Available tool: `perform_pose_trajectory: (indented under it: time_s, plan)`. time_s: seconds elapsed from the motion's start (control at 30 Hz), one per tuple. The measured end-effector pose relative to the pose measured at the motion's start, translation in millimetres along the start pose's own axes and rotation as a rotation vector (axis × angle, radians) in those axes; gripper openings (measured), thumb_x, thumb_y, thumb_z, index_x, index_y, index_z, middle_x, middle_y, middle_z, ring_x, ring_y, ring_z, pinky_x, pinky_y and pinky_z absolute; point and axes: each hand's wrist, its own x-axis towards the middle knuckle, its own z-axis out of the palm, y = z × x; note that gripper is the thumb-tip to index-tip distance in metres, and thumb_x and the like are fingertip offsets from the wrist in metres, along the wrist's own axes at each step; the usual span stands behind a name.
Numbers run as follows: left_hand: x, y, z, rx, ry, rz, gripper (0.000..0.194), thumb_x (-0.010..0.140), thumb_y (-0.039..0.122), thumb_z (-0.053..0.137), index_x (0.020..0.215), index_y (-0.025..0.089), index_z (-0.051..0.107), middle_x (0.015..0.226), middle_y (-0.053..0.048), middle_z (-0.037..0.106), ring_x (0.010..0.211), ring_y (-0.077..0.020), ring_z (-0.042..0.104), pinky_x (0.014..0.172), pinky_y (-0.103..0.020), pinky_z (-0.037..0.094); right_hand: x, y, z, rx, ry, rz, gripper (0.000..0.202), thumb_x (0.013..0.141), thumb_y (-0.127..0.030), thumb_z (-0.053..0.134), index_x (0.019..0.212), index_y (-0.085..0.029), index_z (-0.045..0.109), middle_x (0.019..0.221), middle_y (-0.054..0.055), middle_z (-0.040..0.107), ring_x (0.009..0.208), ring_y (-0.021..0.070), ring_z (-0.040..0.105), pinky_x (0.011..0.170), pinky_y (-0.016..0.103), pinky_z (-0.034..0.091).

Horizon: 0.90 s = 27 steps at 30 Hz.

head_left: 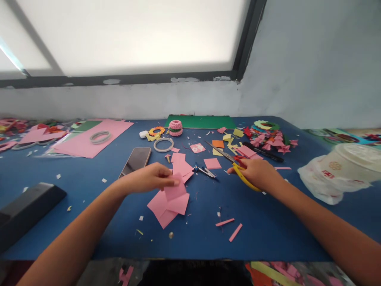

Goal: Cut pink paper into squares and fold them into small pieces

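My left hand (159, 177) pinches a square of pink paper (175, 190) between thumb and fingers. Under it, several more pink paper squares (166, 210) lie fanned out on the blue table (256, 230). My right hand (257, 171) is closed around scissors (242, 172) with yellow and red handles, whose blades point away to the upper left. Between the hands lie a drawing compass (206, 171) and a single pink square (212, 163). Another group of pink pieces (181, 163) rests just beyond my left hand.
A phone (135, 161) lies behind my left forearm, near a tape roll (163, 144). Large pink sheets (89, 145) spread at the back left. Folded paper shapes (272, 139) pile at the back right. A plastic-wrapped tub (342, 169) stands far right; a dark stapler-like object (29, 208) sits left.
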Motion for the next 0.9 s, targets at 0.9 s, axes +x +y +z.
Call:
perform_pose_trajectory:
  time_s: [0.9]
  plan:
    - [16.0,-39.3,-24.7,0.077,0.231,-0.028,0.026,0.069,0.038,0.063,0.078,0.014,0.059,0.068,0.000,0.057,0.064,-0.0133,0.051,0.055,-0.023,0.035,-5.5,1.1,7.0,0.158,-0.009,-0.077,0.039,0.082,-0.050,0.040,0.079,-0.024,0.069,0.072,0.006,0.069,0.068,0.0223,0.063,0.052,0.025,0.035]
